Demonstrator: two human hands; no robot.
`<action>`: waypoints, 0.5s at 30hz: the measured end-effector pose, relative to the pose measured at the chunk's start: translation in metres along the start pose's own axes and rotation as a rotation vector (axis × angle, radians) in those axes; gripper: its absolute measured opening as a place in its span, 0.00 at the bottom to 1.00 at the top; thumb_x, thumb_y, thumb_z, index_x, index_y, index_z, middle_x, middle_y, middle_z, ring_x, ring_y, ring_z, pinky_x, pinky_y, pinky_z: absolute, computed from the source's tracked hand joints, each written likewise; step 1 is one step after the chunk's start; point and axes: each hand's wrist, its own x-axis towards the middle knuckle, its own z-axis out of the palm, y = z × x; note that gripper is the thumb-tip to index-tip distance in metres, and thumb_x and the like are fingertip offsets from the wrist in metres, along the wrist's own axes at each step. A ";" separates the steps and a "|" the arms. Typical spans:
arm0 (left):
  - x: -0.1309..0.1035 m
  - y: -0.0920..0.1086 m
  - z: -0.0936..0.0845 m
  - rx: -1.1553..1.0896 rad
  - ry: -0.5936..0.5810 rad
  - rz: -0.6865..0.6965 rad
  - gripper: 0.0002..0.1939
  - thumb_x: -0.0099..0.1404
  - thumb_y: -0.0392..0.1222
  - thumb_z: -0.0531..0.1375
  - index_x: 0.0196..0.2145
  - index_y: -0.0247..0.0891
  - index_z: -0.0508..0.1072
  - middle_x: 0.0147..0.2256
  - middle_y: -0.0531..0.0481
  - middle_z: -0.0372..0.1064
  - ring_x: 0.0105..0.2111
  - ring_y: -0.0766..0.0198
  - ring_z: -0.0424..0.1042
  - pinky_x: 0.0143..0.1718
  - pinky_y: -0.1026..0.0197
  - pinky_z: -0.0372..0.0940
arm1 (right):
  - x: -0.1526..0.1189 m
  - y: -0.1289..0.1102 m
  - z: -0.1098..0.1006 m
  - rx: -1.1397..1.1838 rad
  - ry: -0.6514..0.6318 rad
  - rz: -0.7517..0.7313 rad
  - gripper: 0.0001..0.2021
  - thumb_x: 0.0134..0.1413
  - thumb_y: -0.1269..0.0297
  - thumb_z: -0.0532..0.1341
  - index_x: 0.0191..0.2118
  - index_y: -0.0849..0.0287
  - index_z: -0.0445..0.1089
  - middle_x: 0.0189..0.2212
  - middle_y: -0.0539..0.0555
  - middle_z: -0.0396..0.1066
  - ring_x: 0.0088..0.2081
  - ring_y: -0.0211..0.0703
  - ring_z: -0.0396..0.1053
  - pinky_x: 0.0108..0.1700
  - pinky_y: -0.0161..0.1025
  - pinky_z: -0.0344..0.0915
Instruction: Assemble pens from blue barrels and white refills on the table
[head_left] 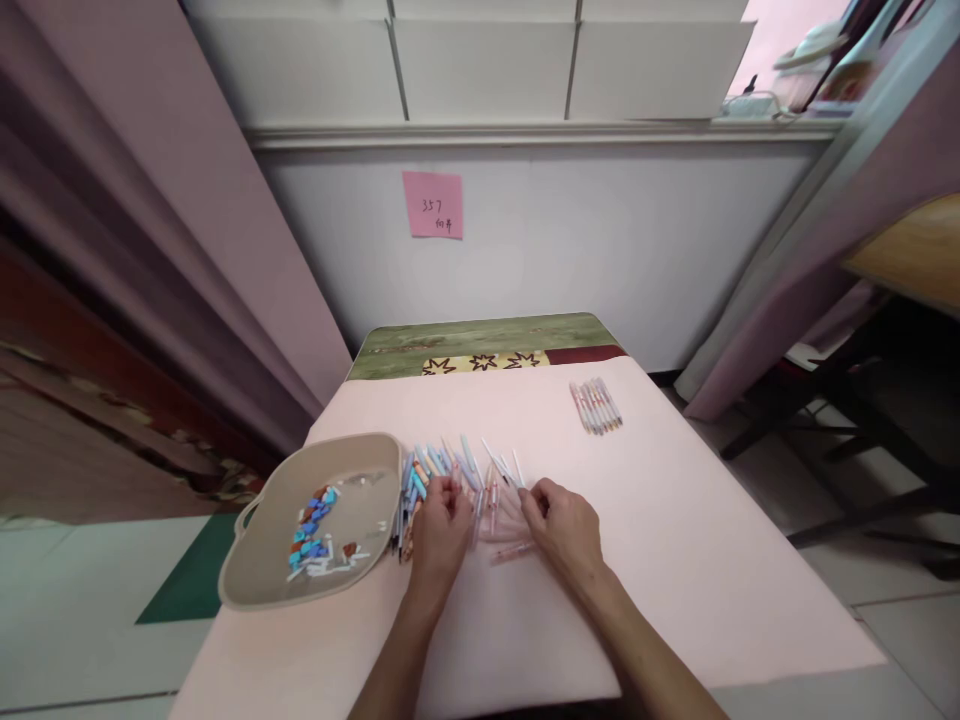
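Pen parts point(491, 500) in pink, white and blue lie in a loose pile at the middle of the pink-covered table. My left hand point(444, 515) is at the pile's left side, its fingers closed around a pinkish pen piece. My right hand point(553, 512) is at the right side of the pile, thumb and fingers pinched near the end of a thin white stick point(519, 468). Whether it grips that stick is too small to tell. Blue and orange pen barrels point(420, 475) are heaped just beyond and left of my left hand.
A beige basket point(247, 570) with blue, brown and white small pieces stands at the left. A row of pens point(596, 406) lies at the back right of the table point(675, 580). A pink note point(433, 205) is on the wall. A dark chair stands at the right.
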 end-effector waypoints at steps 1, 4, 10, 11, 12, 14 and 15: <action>-0.005 -0.001 -0.001 0.027 -0.014 0.021 0.08 0.62 0.43 0.51 0.36 0.40 0.65 0.29 0.50 0.72 0.29 0.60 0.72 0.31 0.61 0.61 | 0.002 0.003 0.004 0.019 -0.003 -0.001 0.14 0.57 0.55 0.55 0.25 0.55 0.67 0.21 0.48 0.70 0.24 0.37 0.64 0.26 0.33 0.46; -0.018 -0.004 -0.004 0.141 -0.126 0.054 0.07 0.62 0.41 0.51 0.36 0.41 0.66 0.29 0.51 0.71 0.30 0.61 0.70 0.31 0.62 0.58 | 0.003 0.012 0.014 0.080 0.009 0.003 0.15 0.58 0.54 0.54 0.26 0.55 0.67 0.20 0.47 0.69 0.24 0.37 0.64 0.27 0.33 0.48; -0.017 0.002 -0.007 0.453 -0.295 0.085 0.07 0.59 0.37 0.53 0.32 0.42 0.71 0.26 0.51 0.72 0.31 0.60 0.71 0.29 0.62 0.54 | 0.002 0.019 0.022 0.082 0.017 -0.008 0.13 0.57 0.55 0.55 0.26 0.55 0.67 0.20 0.47 0.68 0.24 0.36 0.64 0.27 0.33 0.48; -0.016 0.004 -0.007 0.513 -0.314 0.101 0.07 0.59 0.36 0.53 0.31 0.42 0.72 0.27 0.50 0.73 0.32 0.58 0.72 0.30 0.62 0.55 | 0.002 0.019 0.022 0.069 0.013 -0.008 0.13 0.57 0.55 0.55 0.26 0.55 0.67 0.21 0.47 0.69 0.24 0.36 0.64 0.26 0.32 0.48; -0.014 0.006 -0.008 0.562 -0.336 0.117 0.08 0.59 0.36 0.53 0.30 0.42 0.72 0.28 0.49 0.74 0.33 0.57 0.72 0.30 0.62 0.55 | 0.002 0.018 0.022 0.056 0.009 -0.007 0.12 0.56 0.55 0.56 0.27 0.55 0.67 0.21 0.47 0.69 0.24 0.36 0.63 0.26 0.32 0.47; -0.011 0.012 -0.010 0.622 -0.377 0.155 0.09 0.59 0.36 0.54 0.31 0.43 0.74 0.30 0.47 0.75 0.34 0.56 0.73 0.31 0.61 0.56 | 0.003 0.017 0.023 0.031 0.005 -0.002 0.11 0.56 0.55 0.56 0.27 0.55 0.68 0.22 0.47 0.70 0.24 0.35 0.63 0.26 0.32 0.47; -0.010 0.015 -0.010 0.644 -0.394 0.176 0.09 0.59 0.36 0.54 0.32 0.43 0.74 0.31 0.46 0.76 0.35 0.55 0.73 0.32 0.61 0.57 | 0.003 0.017 0.023 0.023 0.005 0.002 0.11 0.55 0.55 0.57 0.28 0.55 0.68 0.22 0.47 0.70 0.24 0.35 0.63 0.26 0.32 0.47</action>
